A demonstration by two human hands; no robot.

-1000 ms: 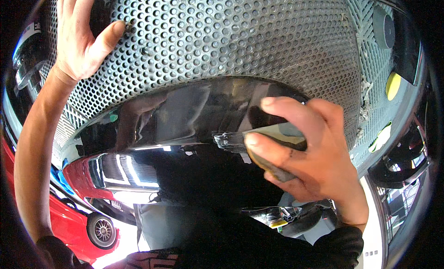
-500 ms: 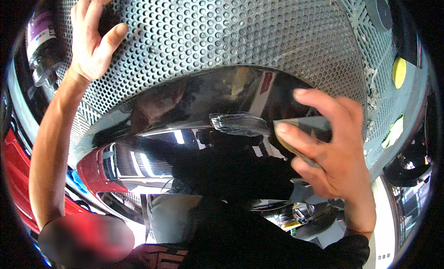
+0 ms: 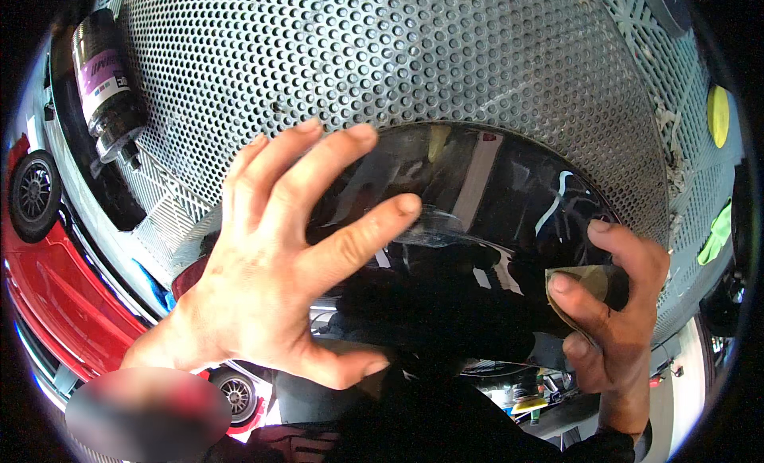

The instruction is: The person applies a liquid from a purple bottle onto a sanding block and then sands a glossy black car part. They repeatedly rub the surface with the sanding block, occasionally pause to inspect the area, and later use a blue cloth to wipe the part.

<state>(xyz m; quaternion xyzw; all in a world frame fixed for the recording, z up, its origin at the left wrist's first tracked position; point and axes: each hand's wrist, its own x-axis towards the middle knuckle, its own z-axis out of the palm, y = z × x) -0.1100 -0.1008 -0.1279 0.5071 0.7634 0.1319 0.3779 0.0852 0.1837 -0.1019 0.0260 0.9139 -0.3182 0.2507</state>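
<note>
A glossy black curved panel (image 3: pixel 525 184) lies on a grey perforated surface (image 3: pixel 414 57). My left hand (image 3: pixel 282 252) is open over the panel's left part, fingers spread, some fingertips at its upper edge; whether it presses down I cannot tell. My right hand (image 3: pixel 621 304) grips a thin olive folded pad (image 3: pixel 590 284) at the panel's right part. A pale, streaky smear (image 3: pixel 438 228) marks the panel beside my left index fingertip.
A dark bottle with purple label (image 3: pixel 99 73) lies upper left, above a red car (image 3: pixel 72 296). A yellow pad (image 3: pixel 718 117) and a green cloth (image 3: pixel 714 232) lie at right on grey slatted grating (image 3: pixel 688 168).
My left hand has come down and right from the perforated surface onto the panel area, fingers spreading. My right hand has moved right and down with the pad, away from the smear.
</note>
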